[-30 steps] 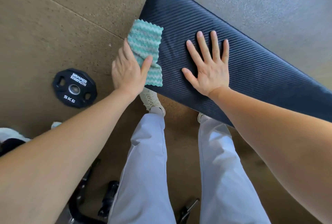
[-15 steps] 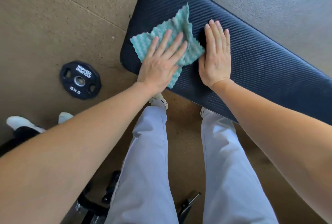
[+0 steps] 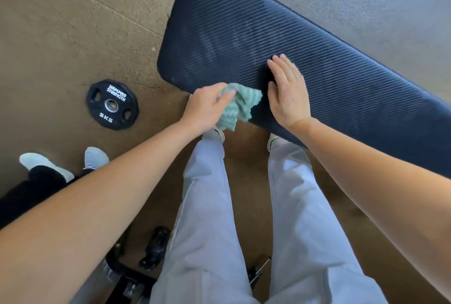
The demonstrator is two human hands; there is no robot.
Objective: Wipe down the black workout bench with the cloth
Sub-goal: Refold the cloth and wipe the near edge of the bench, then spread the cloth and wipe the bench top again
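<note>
While gripping cloth (image 3: 240, 103), left hand (image 3: 205, 108) — at bench (image 3: 317, 59)

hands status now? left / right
Left hand: closed, gripping the cloth at the bench edge.
Right hand: open, flat on the bench.

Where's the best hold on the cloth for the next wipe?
Take the cloth by its bunched top, from above on its left, where the left hand grips it. That part lies on the bench; the lower end dangles off the near edge, and gripping there may drag it off.
</note>
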